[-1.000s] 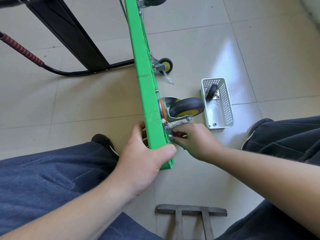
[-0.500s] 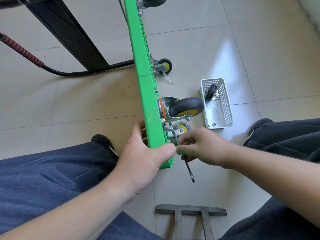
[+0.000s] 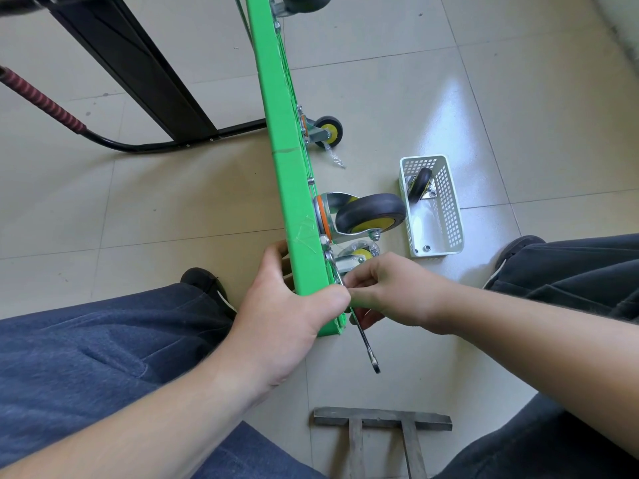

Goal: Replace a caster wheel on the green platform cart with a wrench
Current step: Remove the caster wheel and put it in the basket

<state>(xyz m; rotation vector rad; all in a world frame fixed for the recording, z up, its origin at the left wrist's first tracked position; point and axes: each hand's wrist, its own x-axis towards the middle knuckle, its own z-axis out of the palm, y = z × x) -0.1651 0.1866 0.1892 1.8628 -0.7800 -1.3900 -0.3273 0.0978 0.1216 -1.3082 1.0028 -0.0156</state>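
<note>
Apparently unlabelled, cart (image 3: 294,188) gripped by left hand (image 3: 287,316); right hand (image 3: 387,292) pinches wrench (image 3: 366,344).

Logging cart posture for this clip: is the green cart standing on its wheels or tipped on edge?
Tipped on edge: the green cart shows its thin side, casters pointing sideways; left hand grips it.

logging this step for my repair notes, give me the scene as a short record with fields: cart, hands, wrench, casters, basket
cart: green platform cart tipped on its edge on the tiled floor
left hand: left hand grips the cart's near corner
right hand: right hand pinches the wrench
wrench: wrench runs from the near caster's mounting plate down toward the person, free end below the hand
casters: large caster mounted beside the hands; smaller one just below it
basket: white basket on the floor holds a spare caster and a small nut
</note>
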